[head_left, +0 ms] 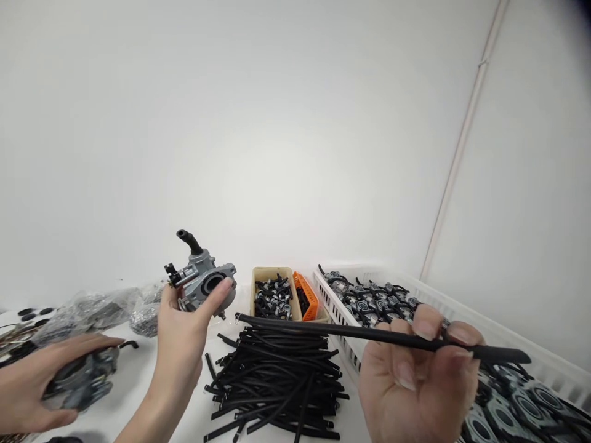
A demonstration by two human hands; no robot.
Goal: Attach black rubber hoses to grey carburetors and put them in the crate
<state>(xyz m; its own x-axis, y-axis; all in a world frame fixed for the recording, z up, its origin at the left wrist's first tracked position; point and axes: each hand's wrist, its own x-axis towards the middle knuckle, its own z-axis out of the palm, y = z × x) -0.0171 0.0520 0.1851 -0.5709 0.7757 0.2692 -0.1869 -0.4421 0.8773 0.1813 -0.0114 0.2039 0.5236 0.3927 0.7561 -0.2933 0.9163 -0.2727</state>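
My left hand (184, 332) grips a grey metal carburetor (203, 280), the thumb beside its round bore. A short black rubber elbow (190, 241) sticks up from the carburetor's top. Pinched between the thumb and fingers of my right hand (415, 375) is a black rubber hose (341, 330), lying almost level and pointing left. The hose's far end is apart from the carburetor. Below it a pile of similar black hoses (277, 375) covers the white table (184, 412).
At far left another person's hand (41, 375) holds a second carburetor (87, 378). A cream bin (253, 301) of small metal-and-rubber parts stands behind the hoses, beside an orange basket (309, 298). Along the right, a white crate (335, 307) holds many carburetors. Plastic bags (96, 311) lie at left.
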